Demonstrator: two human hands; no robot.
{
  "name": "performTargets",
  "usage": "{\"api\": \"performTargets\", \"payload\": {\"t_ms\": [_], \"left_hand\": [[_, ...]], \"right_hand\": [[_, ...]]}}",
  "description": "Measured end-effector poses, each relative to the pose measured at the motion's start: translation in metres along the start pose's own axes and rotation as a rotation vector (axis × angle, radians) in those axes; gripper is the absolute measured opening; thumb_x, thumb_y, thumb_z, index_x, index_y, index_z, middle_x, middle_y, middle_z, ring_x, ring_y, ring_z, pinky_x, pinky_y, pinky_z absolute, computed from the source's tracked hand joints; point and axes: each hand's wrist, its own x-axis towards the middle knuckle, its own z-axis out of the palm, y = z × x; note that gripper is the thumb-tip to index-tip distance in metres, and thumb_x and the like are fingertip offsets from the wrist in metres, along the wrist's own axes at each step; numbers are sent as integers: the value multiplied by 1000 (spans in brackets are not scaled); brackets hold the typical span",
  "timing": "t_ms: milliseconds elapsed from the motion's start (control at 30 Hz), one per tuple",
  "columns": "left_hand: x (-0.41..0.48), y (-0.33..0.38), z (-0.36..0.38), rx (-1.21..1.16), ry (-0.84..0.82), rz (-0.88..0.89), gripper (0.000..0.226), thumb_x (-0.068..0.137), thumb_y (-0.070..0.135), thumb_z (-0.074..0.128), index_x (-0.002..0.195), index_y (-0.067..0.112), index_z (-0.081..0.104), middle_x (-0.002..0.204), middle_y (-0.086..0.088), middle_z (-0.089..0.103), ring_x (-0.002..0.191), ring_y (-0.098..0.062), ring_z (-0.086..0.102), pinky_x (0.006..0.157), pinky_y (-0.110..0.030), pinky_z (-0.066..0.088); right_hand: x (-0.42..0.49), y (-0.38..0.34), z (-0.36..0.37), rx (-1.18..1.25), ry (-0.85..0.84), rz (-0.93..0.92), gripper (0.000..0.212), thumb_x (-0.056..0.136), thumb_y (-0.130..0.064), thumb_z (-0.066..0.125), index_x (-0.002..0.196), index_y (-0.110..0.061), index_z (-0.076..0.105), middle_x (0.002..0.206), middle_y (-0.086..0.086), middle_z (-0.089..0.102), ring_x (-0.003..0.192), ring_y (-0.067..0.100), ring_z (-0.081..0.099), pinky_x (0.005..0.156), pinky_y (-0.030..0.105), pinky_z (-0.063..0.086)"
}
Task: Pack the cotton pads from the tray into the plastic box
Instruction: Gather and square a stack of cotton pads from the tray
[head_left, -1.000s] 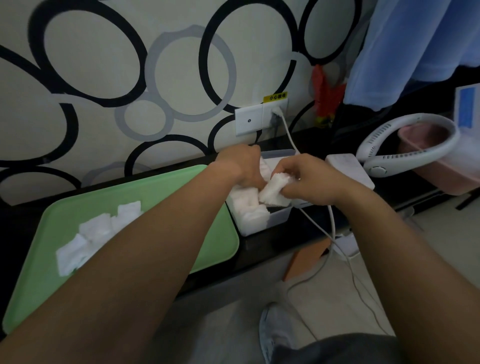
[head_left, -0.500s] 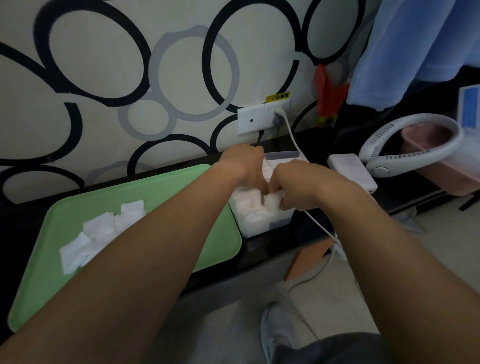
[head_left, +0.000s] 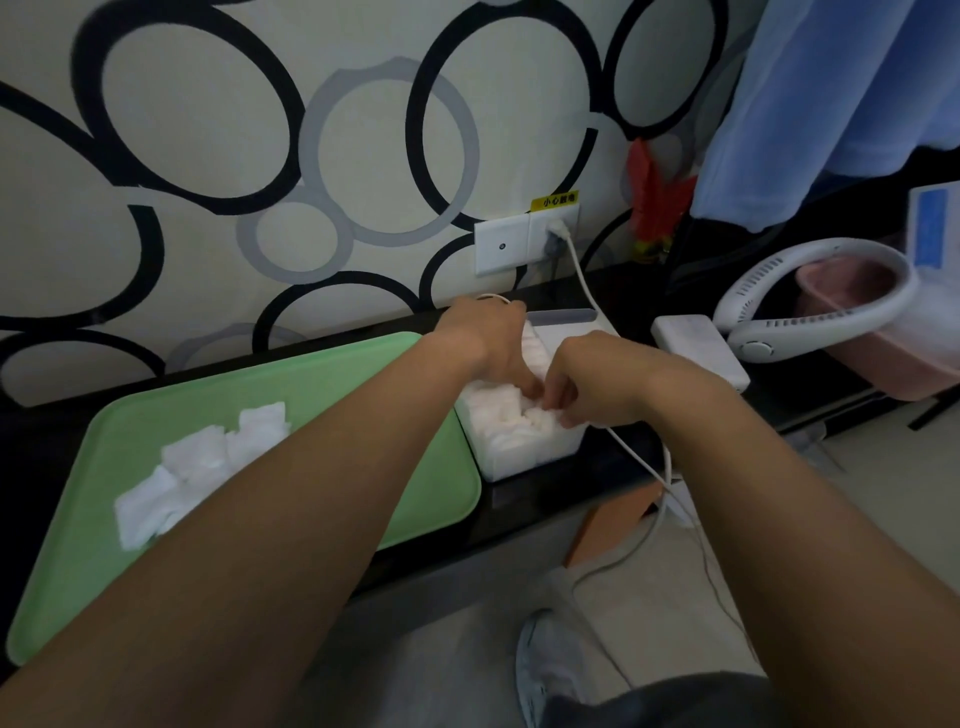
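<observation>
Grip: left hand (head_left: 488, 343) and right hand (head_left: 592, 384) meet over the plastic box (head_left: 524, 452), fingertips pinched down on cotton pads (head_left: 498, 415) inside, apparently tamping them level to make room.
Box: stands on the dark counter (head_left: 613, 457), touching the tray's right edge, close for short transfers.
Tray: green tray (head_left: 405, 493) holds a loose heap of unpacked pads (head_left: 197, 467) at its left, well apart from the box.
Cable: white cable (head_left: 644, 462) runs from the wall socket (head_left: 556, 234) past the box.
Progress: judged partway.
</observation>
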Motion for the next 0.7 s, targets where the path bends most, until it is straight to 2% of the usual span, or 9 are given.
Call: {"api": "performTargets", "payload": {"t_ms": [133,233,333,467,533,600,700], "left_hand": [[-6,1,-1,-47,-27,3,93,47,81,72,118,24,51,116,2,62,104,-24,58,95,-43,43],[-15,-1,-5,-168,-50,3,97,46,81,68,123,25,51,121,4,62,113,-23,57,100,-43,38],[-34,-13,-13,-336,5,-27,96,45,79,61,128,30,55,124,5,65,114,-21,59,101,-42,44],[-77,-49,-13,-546,106,-103,61,79,51,73,129,18,60,128,-3,64,117,-23,59,102,-40,47],[-104,-73,-8,-628,175,-177,52,84,42,73,128,17,61,129,0,64,120,-17,59,105,-35,45],[-130,-96,0,-707,226,-255,41,85,39,74,119,17,68,119,3,69,112,-12,63,103,-33,47],[-172,-133,15,-816,316,-395,17,87,28,74,100,18,73,97,8,72,91,-6,66,90,-30,51]], "right_hand": [[-1,2,-2,55,-9,5,28,88,-11,63,91,-36,76,100,-2,72,89,19,66,82,36,58],[-2,-2,-4,70,141,8,30,88,-10,57,93,-31,78,99,-3,73,92,19,64,87,36,55],[-2,-15,-4,137,293,0,29,86,-13,54,93,-28,77,104,-1,70,96,22,62,86,39,55],[3,-43,-1,207,390,-44,27,87,-15,53,90,-31,74,95,-4,70,89,20,65,79,40,57],[8,-63,3,246,410,-82,25,88,-15,53,89,-31,73,89,-9,69,87,16,65,79,38,57],[15,-84,7,273,420,-133,24,87,-16,55,88,-31,74,83,-13,67,85,13,64,82,35,56],[28,-121,18,339,368,-223,22,86,-15,57,88,-27,75,75,-20,60,73,3,58,79,27,52]]}}
